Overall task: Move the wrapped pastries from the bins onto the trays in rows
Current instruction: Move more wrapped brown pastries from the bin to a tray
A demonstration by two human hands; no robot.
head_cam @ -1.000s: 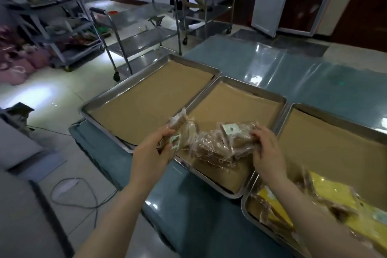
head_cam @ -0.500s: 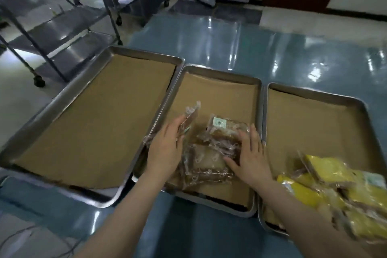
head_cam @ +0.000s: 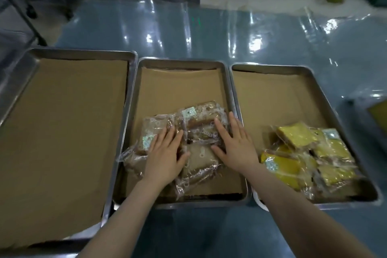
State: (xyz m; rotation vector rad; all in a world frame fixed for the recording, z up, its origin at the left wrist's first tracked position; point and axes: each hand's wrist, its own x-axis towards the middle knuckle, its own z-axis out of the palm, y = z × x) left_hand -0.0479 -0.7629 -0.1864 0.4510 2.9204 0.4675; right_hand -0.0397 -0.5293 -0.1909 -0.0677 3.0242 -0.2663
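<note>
**Brown pastries set down in a heap, not yet in rows**

Brown wrapped pastries (head_cam: 201,119) now lie in a loose, overlapping pile on the near half of the middle tray (head_cam: 182,61), on its paper liner (head_cam: 180,90). One packet hangs over the tray's left rim. Both hands lie flat on the pile with fingers spread and pinch nothing: the left hand (head_cam: 165,153) on the left packets, the right hand (head_cam: 236,144) on the right ones. I judge the drop done and the sorting into rows about to begin, since the far half of the liner is bare.

Yellow wrapped pastries (head_cam: 297,136) sit heaped on the right tray (head_cam: 272,67). The left tray (head_cam: 83,52) holds only paper.

A second ago both hands held the brown packets in the air over the tray's near edge. Half a second ago the left hand still pinched one packet at the left rim, while the right already lay flat.
</note>
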